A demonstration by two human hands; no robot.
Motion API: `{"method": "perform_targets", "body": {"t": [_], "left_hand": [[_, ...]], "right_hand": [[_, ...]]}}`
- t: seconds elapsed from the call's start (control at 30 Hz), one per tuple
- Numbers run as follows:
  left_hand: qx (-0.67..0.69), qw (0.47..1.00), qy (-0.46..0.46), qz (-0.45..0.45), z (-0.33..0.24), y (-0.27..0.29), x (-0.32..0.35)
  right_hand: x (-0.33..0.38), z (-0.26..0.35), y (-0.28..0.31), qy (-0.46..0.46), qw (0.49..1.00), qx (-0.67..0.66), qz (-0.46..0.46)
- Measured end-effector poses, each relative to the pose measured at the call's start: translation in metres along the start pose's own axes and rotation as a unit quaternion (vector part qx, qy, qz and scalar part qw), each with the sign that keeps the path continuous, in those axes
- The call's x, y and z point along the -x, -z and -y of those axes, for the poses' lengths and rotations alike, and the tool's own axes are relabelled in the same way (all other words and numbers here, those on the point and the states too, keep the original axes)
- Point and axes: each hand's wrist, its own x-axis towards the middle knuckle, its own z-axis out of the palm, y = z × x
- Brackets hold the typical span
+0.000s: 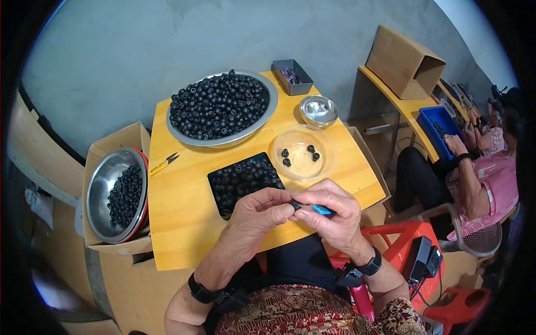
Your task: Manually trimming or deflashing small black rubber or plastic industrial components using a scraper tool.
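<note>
Close together above the table's near edge, both of my hands meet over a small black round part (294, 205). It is pinched between the thumb and fingers of my left hand (254, 215). In my right hand (338, 212), closed fingers hold a small tool with a blue and black body (322, 210), its tip hidden by my fingers. Just beyond my left hand lies a dark square tray full of black round parts (245, 177). A clear plastic bowl (301, 164) with several such parts in it stands past my right hand.
On the yellow table (184, 234) are a large heaped metal basin (272, 95), a grey bin (301, 88), a small metal bowl (319, 111) and yellow snips (163, 164). A carton (111, 138) holds another bowl at left. A co-worker (474, 178) sits right, beside a blue tray (430, 131).
</note>
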Motion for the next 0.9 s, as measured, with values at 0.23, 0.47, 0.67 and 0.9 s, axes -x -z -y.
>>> {"method": "perform_targets", "body": {"t": [0.23, 0.47, 0.67, 0.9], "left_hand": [[0.043, 0.999, -0.023, 0.008, 0.013, -0.009, 0.003], [0.03, 0.999, -0.001, 0.015, 0.008, -0.019, 0.002], [-0.042, 0.997, 0.027, -0.05, -0.002, -0.014, 0.011], [-0.029, 0.998, 0.043, -0.034, 0.003, -0.026, 0.01]], "right_hand": [[0.006, 0.005, 0.001, 0.078, 0.992, 0.098, -0.033], [0.007, 0.006, 0.009, 0.143, 0.971, 0.19, -0.019], [0.003, 0.01, 0.004, 0.17, 0.966, 0.192, -0.005], [0.019, 0.013, 0.016, 0.149, 0.962, 0.23, 0.002]]}}
